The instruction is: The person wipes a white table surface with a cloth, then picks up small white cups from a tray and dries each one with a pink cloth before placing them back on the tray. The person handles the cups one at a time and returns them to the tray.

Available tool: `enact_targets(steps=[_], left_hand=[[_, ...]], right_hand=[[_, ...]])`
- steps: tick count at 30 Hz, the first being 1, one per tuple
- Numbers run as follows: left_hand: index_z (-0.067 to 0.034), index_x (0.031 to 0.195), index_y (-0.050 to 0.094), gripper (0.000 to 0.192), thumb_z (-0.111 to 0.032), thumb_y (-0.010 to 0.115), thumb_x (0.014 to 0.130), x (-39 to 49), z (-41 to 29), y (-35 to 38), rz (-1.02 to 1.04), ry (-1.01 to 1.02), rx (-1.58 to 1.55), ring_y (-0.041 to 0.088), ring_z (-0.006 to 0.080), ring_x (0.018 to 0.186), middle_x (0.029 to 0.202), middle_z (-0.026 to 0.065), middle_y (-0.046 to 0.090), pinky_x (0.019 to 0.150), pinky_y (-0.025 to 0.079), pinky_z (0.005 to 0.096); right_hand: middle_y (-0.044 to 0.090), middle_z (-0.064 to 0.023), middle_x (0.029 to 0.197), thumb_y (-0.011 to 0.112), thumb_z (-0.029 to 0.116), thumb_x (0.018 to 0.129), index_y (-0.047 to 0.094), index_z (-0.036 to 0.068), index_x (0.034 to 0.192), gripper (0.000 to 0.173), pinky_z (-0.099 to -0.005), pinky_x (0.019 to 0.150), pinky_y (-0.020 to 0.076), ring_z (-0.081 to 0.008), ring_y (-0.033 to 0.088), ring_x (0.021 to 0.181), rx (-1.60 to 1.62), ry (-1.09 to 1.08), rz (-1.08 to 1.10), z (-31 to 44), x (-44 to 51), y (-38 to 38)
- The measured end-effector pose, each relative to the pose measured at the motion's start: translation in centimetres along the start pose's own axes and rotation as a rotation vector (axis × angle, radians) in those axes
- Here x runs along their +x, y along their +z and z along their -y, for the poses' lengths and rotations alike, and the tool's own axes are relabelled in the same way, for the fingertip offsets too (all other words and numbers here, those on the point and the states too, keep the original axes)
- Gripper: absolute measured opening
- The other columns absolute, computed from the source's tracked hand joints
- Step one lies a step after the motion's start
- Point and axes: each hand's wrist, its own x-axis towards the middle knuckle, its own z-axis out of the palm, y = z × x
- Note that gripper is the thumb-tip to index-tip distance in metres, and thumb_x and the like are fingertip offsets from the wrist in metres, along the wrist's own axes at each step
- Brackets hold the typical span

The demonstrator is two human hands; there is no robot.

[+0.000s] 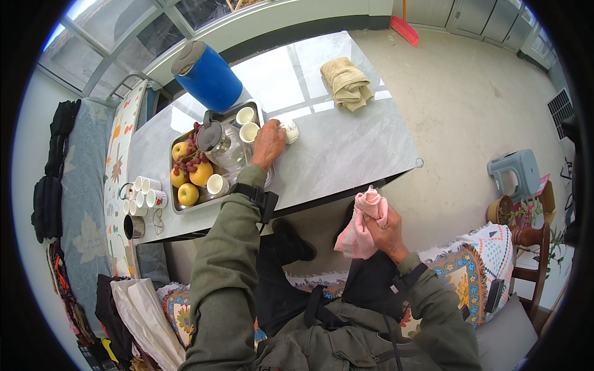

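My left hand (pixel 270 143) reaches over the table and has its fingers on a white patterned cup (pixel 290 131), just right of the steel tray (pixel 178 209). Whether the fingers grip the cup is hard to tell. A bunched pink cloth (pixel 364 227) is in my right hand (pixel 386 232), off the table's front edge above my lap. On the tray are a glass teapot with a grey lid (pixel 227 146), several white cups (pixel 249 132), apples (pixel 188 194) and red grapes (pixel 188 160).
A blue lidded container (pixel 209 79) stands behind the tray on the grey table (pixel 315 167). A folded tan towel (pixel 345 84) lies at the back right. Several cups (pixel 151 185) and a dark mug (pixel 134 227) stand at the left end. A grey-blue stool (pixel 514 174) is on the floor at right.
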Motion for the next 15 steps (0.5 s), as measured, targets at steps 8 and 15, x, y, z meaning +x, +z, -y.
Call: enact_targets(steps=[8, 15], left_hand=[[0.003, 0.127, 0.068, 0.041, -0.024, 0.067, 0.096, -0.44, -0.71, -0.44, 0.024, -0.019, 0.027, 0.07, 0.049, 0.111, 0.117, 0.0321, 0.073, 0.097, 0.055, 0.0537], [0.004, 0.14, 0.058, 0.057, -0.025, 0.072, 0.093, -0.87, -0.66, -0.48, -0.014, 0.055, -0.001, 0.069, 0.0496, 0.115, 0.121, 0.0353, 0.071, 0.099, 0.055, 0.052]], right_hand=[[0.07, -0.0174, 0.096, 0.074, 0.005, 0.086, 0.069, 0.0, 0.108, 0.023, -0.0436, 0.072, 0.0565, -0.0393, 0.071, 0.085, -0.006, -0.001, 0.002, -0.25, -0.04, -0.02], [0.07, -0.0172, 0.095, 0.076, 0.007, 0.087, 0.069, 0.0, 0.108, 0.023, -0.0434, 0.072, 0.0563, -0.0384, 0.071, 0.084, 0.017, -0.001, -0.016, -0.32, -0.09, 0.07]])
